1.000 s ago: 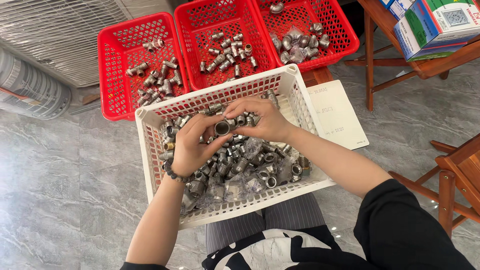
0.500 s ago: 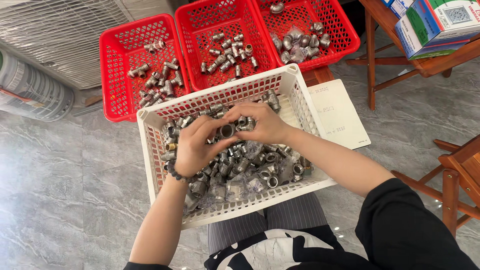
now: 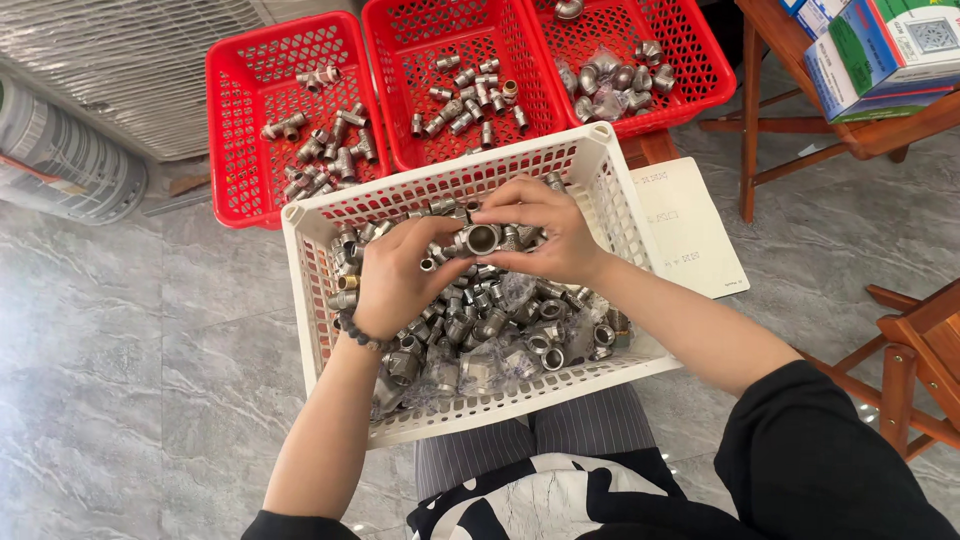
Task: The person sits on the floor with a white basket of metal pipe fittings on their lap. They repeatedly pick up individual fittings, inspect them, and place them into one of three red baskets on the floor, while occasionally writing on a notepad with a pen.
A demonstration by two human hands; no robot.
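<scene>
A white plastic basket [image 3: 598,158] rests on my lap, heaped with several grey metal pipe fittings [image 3: 500,330], some in clear bags. Both hands hover over the pile. My right hand [image 3: 545,235] pinches a round silver fitting [image 3: 480,238] with its open bore facing up. My left hand [image 3: 398,275], a bead bracelet at its wrist, grips the same fitting from the left side, fingers curled around it.
Three red baskets stand on the grey tile floor beyond: the left one [image 3: 232,140], the middle one [image 3: 400,110] and the right one [image 3: 715,75], each holding sorted fittings. A white paper sheet [image 3: 690,235] lies to the right. Wooden furniture [image 3: 870,140] carries boxes at far right.
Both hands stay together on the fitting over the white basket; the fingers have shifted slightly, turning the piece so its bore faces up.
</scene>
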